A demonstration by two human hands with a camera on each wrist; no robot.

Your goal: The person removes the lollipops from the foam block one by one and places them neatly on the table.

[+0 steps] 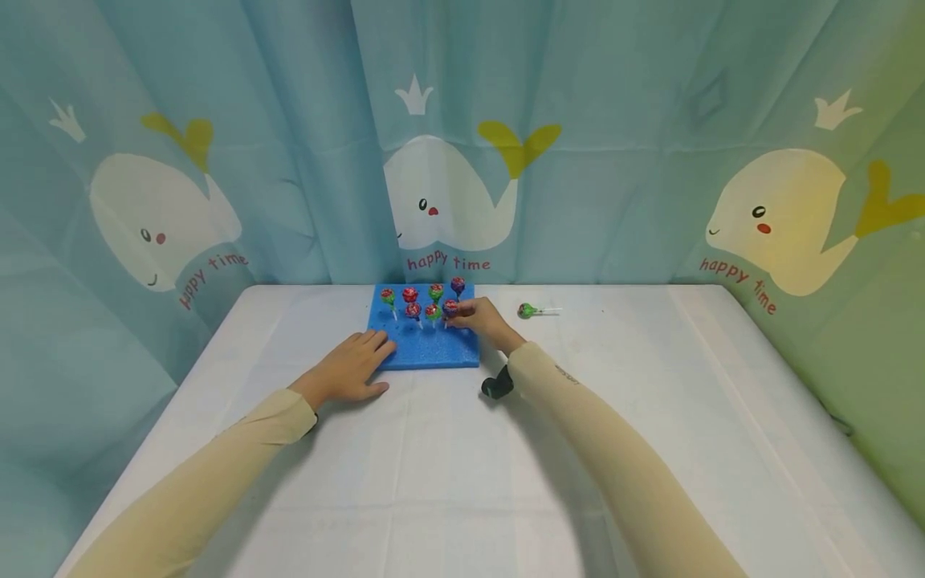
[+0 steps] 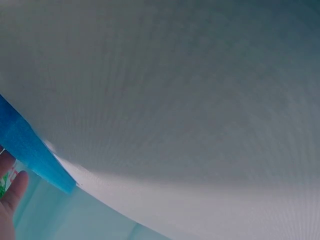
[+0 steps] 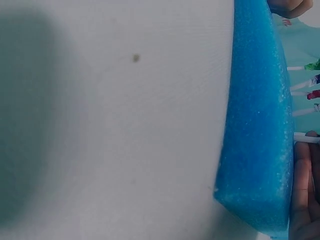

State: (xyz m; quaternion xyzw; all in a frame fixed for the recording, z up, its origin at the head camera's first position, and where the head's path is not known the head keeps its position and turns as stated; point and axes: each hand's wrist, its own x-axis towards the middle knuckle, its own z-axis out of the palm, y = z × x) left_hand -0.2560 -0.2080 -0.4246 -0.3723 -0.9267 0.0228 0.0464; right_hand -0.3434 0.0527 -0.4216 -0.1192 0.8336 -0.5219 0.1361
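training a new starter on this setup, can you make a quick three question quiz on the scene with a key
1. Multiple choice: what colour is the lollipop that the right hand holds?
A) green
B) red
C) purple

2. Fill in, left or right: in the head view, the left hand is at the ____ side of the board.

3. True or false: every lollipop stands in the board.

Key:
1. C.
2. Left.
3. False: a green lollipop lies on the table, to the right of the board.
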